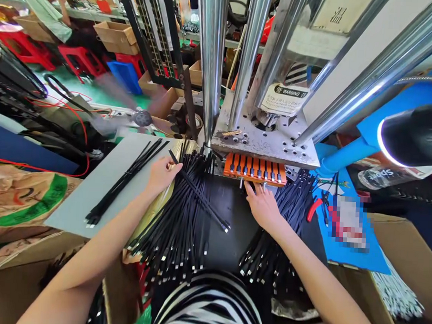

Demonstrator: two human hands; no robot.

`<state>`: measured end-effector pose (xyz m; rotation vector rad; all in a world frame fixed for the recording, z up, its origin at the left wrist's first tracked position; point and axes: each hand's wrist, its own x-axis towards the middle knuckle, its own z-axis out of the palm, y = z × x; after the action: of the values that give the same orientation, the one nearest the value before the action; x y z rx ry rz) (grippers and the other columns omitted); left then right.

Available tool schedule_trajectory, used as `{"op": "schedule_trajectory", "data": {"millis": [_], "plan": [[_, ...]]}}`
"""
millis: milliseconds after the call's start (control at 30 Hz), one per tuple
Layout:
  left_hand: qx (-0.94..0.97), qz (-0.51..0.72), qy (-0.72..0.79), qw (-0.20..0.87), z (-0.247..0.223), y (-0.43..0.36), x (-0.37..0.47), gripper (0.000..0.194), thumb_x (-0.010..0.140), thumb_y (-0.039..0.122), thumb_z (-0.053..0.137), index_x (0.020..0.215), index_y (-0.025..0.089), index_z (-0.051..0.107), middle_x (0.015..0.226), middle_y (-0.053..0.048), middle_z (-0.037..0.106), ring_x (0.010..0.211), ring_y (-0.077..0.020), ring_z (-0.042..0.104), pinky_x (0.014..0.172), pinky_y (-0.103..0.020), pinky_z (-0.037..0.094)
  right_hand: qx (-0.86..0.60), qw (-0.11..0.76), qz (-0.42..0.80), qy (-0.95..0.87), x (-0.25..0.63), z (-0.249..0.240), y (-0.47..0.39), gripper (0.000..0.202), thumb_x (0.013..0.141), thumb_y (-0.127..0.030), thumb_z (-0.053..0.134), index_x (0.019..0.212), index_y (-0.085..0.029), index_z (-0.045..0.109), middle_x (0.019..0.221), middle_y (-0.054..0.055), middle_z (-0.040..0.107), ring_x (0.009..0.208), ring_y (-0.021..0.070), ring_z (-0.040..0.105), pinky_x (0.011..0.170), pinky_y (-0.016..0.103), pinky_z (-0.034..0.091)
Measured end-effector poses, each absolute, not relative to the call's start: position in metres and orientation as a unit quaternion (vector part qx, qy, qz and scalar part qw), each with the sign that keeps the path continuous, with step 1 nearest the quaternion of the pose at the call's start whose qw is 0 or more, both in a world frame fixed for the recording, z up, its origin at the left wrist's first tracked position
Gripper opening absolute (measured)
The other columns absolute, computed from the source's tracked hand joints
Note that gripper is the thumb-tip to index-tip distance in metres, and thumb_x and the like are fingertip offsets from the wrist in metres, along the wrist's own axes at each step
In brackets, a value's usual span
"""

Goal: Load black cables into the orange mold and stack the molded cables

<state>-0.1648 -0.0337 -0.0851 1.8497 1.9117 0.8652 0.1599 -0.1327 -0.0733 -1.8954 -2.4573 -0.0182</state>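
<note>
The held cables (207, 204), black w/ silver connector tips, are pinched near their upper ends btwn thumb & index of the L hand (162, 174); its fingers are closed on them. Short upper ends are left poking out past the fingers, up & slightly L; the longer run is angled down-R from them, across the top of the large cable pile (188, 208). Exact no. can't be told.

The R hand (266, 207) is placed at the near edge of the orange fixture (254, 178), fingers extended & slightly apart, tips touching by the metal pins; its grip is relaxed, not clenched. Black connectors are seated in a row in the fixture, which is set below the front of the metal plate (234, 142).

The R pile (269, 252) is spread beside & under the R forearm, on the dark tabletop (227, 241). A small bundle (125, 179) is laid diagonally on the grey sheet (73, 198), L of the L hand. Red-handled pliers (314, 209) are seen at far R, by the blue board (371, 259). A warning label (285, 97) is stuck above the plate, btwn the steel columns.
</note>
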Motion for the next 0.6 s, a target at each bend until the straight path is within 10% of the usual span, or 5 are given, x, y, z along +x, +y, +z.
{"op": "schedule_trajectory", "data": {"millis": [233, 600], "plan": [[0.621, 0.305, 0.71, 0.134, -0.1, -0.031, -0.164, 0.062, 0.078, 0.039, 0.065, 0.129, 0.009, 0.046, 0.114, -0.014, 0.055, 0.088, -0.0205, 0.055, 0.083, -0.034, 0.048, -0.567, -0.075, 0.018, -0.82, 0.157, -0.068, -0.129, 0.042, 0.089, -0.003, 0.038, 0.125, -0.014, 0.058, 0.103, 0.015, 0.066, 0.09, 0.0256, 0.062, 0.077, 0.035, 0.04], [0.63, 0.255, 0.724, 0.119, -0.087, -0.031, -0.163, 0.047, 0.077, 0.041, 0.055, 0.112, 0.011, 0.066, 0.08, -0.001, 0.051, 0.075, -0.0154, 0.053, 0.09, -0.037, 0.05, -0.739, 0.146, 0.063, -0.655, 0.272, -0.017, -0.255, 0.028, 0.093, -0.034, 0.049, 0.101, -0.024, 0.074, 0.096, 0.003, 0.076, 0.085, 0.0212, 0.071, 0.077, 0.032, 0.053]]}}
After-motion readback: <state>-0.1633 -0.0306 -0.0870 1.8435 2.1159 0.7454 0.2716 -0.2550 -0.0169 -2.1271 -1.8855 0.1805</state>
